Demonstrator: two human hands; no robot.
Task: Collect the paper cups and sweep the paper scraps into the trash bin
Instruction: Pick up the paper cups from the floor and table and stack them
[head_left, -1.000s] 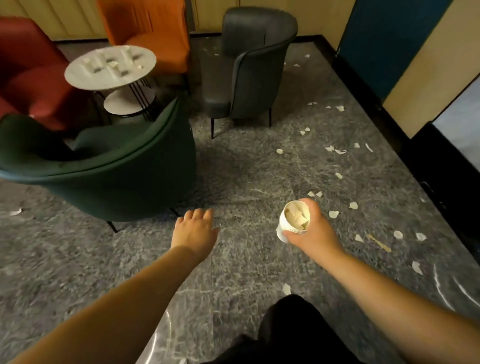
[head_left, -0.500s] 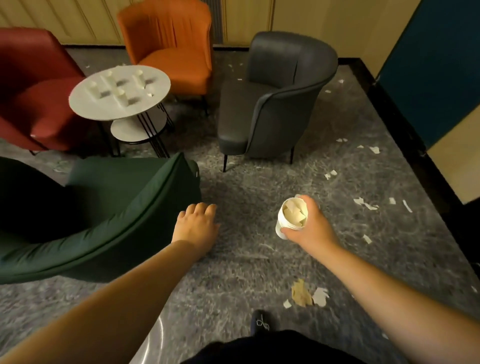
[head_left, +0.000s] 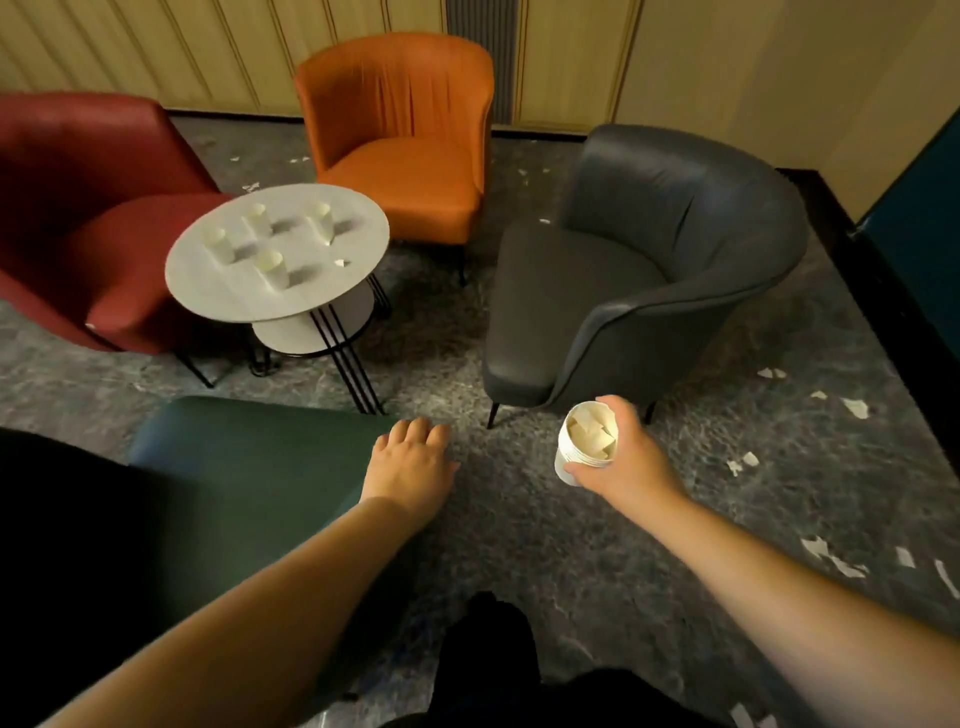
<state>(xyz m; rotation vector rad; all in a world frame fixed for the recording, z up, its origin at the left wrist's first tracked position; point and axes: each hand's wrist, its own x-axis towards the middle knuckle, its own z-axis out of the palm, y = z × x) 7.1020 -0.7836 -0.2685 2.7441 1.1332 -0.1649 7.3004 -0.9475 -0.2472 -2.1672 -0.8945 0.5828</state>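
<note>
My right hand (head_left: 621, 462) grips a stack of white paper cups (head_left: 587, 441) filled with paper scraps, held upright over the floor in front of the grey armchair. My left hand (head_left: 410, 465) hangs empty with relaxed fingers, just past the arm of the green armchair. Several white paper cups (head_left: 272, 267) stand on the round white table (head_left: 228, 296) at the left, beside a small scrap (head_left: 341, 263). Loose paper scraps (head_left: 854, 408) lie scattered on the grey floor at the right and behind the chairs. No trash bin is in view.
A red armchair (head_left: 78, 208), an orange armchair (head_left: 400, 150), a grey armchair (head_left: 649, 291) and a green armchair (head_left: 234, 467) ring the table. A beige panelled wall runs along the back, a teal panel (head_left: 914, 218) at the right. My dark trouser leg (head_left: 488, 660) is below.
The view has swung left and up, bringing the table and chairs nearer the centre. Both hands keep their pose; the right still holds the cup stack.
</note>
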